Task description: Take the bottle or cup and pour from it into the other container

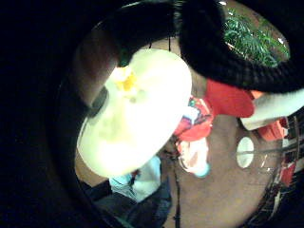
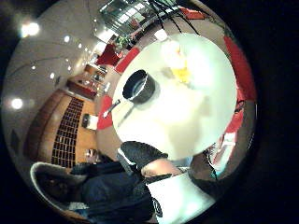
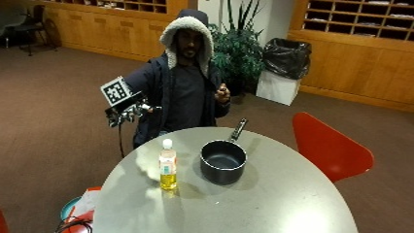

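Round grey tabletop (image 3: 284, 204) in carpeted room. Bottle (image 3: 167, 165) upright just beside pot (image 3: 223, 162), on gloved-hand side. Right hand (image 3: 126, 111) raised off tabletop's far edge, holding nothing; finger spread unclear. Bottle nearer than pot.

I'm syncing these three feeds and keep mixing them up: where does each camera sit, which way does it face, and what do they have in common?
Outside view: across the round table, facing the person; right hand raised beside the table, off the bottle and pot.
Thumb side palm view: on the raised palm, looking down at the table, pot and bottle; gloved fingers show.
Little finger side palm view: same palm, over the table and bottle.
Shared: table and bottle.
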{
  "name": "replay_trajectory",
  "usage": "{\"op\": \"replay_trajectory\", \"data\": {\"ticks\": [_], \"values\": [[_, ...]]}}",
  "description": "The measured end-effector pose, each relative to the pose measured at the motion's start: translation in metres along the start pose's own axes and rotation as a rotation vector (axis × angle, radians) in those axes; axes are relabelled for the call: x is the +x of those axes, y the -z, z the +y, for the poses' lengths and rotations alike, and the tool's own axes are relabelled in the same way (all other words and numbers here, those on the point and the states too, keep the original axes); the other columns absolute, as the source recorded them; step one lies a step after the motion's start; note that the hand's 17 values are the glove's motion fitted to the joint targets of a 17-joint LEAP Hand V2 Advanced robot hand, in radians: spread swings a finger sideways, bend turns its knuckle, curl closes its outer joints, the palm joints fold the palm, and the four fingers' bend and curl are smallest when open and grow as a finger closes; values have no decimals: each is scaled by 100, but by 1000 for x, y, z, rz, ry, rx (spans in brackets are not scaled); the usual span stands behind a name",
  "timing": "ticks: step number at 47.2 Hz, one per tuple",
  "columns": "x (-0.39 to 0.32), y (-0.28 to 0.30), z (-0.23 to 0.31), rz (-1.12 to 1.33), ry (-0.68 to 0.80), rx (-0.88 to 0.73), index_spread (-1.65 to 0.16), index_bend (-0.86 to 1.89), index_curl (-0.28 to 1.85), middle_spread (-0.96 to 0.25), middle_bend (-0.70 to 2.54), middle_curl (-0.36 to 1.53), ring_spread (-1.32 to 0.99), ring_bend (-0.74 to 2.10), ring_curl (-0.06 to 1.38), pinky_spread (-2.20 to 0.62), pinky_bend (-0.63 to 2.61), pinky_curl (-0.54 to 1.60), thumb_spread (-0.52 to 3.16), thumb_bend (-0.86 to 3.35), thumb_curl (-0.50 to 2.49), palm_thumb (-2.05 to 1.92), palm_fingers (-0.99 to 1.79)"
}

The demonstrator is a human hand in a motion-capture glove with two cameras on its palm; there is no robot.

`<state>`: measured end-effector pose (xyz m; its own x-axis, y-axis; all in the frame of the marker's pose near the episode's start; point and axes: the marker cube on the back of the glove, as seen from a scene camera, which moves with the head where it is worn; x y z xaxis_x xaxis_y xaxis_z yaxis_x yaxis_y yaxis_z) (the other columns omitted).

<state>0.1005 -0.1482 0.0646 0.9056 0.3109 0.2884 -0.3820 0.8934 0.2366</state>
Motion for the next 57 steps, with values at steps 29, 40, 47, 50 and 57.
{"op": "replay_trajectory", "data": {"ticks": [29,40,47,50,57], "values": [[-5,-211,-110,-755,-54,-161,-32,13,29,-2,20,30,18,25,14,38,43,35,76,-1,36,42,44],[-12,-224,-119,-887,-66,-122,-31,16,30,-20,36,37,-9,56,29,23,29,32,74,8,43,79,112],[-17,-216,-118,-858,-56,-107,-29,12,31,-22,33,39,-14,59,34,5,36,36,67,3,48,85,118],[-22,-207,-115,-838,-32,-97,-28,12,31,-22,32,39,-15,60,35,1,38,37,64,0,50,87,119],[-46,-165,-106,-669,209,-25,-27,12,31,-22,32,41,-16,59,37,-5,41,38,60,-3,54,90,118]]}}
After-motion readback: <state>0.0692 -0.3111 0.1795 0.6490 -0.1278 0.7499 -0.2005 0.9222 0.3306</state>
